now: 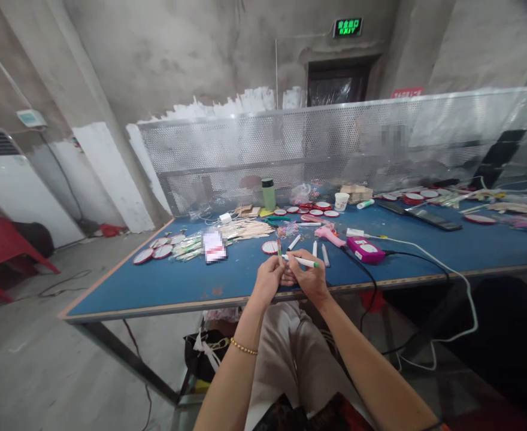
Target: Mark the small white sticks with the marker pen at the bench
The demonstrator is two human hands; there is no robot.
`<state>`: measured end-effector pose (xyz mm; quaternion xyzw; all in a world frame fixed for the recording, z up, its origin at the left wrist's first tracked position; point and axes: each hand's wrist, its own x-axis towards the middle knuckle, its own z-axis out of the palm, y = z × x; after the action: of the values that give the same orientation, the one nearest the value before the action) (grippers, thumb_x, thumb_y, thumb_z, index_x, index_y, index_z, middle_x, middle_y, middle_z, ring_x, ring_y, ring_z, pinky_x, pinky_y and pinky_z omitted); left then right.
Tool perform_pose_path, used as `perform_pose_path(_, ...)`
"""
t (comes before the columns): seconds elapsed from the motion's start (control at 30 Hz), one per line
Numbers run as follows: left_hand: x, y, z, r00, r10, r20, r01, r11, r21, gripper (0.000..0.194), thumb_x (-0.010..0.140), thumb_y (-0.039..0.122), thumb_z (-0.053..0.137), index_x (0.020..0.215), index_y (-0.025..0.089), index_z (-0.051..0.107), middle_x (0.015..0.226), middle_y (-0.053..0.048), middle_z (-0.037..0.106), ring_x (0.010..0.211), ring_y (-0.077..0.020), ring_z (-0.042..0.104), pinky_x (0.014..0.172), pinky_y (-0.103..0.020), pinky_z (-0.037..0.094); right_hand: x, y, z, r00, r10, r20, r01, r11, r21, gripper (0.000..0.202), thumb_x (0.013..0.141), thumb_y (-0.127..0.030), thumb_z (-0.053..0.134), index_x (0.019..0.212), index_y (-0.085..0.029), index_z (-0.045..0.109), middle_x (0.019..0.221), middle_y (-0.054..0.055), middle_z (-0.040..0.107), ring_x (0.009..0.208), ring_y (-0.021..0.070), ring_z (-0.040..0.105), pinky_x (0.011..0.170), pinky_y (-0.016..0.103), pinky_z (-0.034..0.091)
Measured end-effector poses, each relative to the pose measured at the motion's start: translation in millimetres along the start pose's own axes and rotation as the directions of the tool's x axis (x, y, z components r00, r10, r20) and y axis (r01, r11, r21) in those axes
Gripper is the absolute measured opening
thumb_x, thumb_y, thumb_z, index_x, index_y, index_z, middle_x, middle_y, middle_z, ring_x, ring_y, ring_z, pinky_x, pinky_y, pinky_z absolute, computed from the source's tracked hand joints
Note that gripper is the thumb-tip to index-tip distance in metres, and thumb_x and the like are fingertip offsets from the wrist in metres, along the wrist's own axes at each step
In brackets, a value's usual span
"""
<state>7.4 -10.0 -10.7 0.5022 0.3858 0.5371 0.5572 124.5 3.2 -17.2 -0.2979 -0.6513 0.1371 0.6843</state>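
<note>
My left hand (270,278) is closed on a small flat wooden stick (279,248), held upright with reddish and green colouring on it. A white marker with a green end (307,261) lies in the grip of my right hand (311,281), its tip side turned toward the stick. Both hands meet just above the table's front edge. Behind them is a round white disc with a red rim (269,247). An uncapped-looking dark-ended marker (294,242) and two pale markers (325,255) lie close by on the blue tabletop (156,293).
A pink glue gun (329,236) and a magenta box (365,250) with cables sit to the right. Leftward are a lit phone (214,246), wooden sticks (254,229) and red-rimmed discs (162,251). A green bottle (268,194) and paper cup (341,201) stand behind.
</note>
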Motion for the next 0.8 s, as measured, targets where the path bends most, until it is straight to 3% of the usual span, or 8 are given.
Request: perform_pose_path(0.8, 0.5, 0.2, -1.0, 1.0, -0.021, -0.006, 0.021, 1.0, 0.023, 0.022, 0.067, 0.032, 0.068, 0.077, 0.017, 0.055, 0.059, 0.003, 0.065, 0.049, -0.0125, 0.062, 0.056, -0.027, 0.055, -1.2, 3.5, 0.8, 1.0, 0.01, 0.005, -0.01, 0.999, -0.031, 0.019, 0.087, -0.025, 0.054, 0.077, -0.018, 0.069, 0.071, 0.004, 0.068, 0.063, 0.0147, 0.062, 0.063, 0.027, 0.052)
